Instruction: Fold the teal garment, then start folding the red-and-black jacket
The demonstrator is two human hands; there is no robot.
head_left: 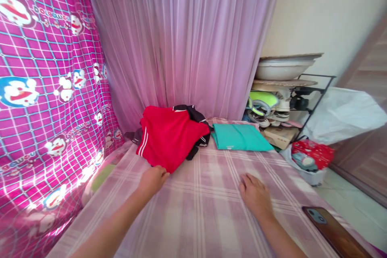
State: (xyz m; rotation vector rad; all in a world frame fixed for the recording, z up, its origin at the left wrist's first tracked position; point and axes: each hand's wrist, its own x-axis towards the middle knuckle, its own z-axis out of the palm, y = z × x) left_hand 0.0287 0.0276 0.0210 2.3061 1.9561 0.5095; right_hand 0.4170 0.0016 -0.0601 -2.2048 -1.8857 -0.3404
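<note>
My left hand is closed in a pinch on the near edge of a red garment with white stripes along one side. The garment lies loosely heaped over black clothing with white trim. My right hand rests palm down on the checked sheet, fingers lying out and holding nothing. Beyond that hand is a turquoise folded cloth, flat and apart from it. Exactly what kind of garment the red one is cannot be made out.
A brown phone lies near the right edge. Purple curtains hang behind, and a pink patterned cloth hangs left. A rack with shoes and basins stands back right, beside a white bag holding red cloth.
</note>
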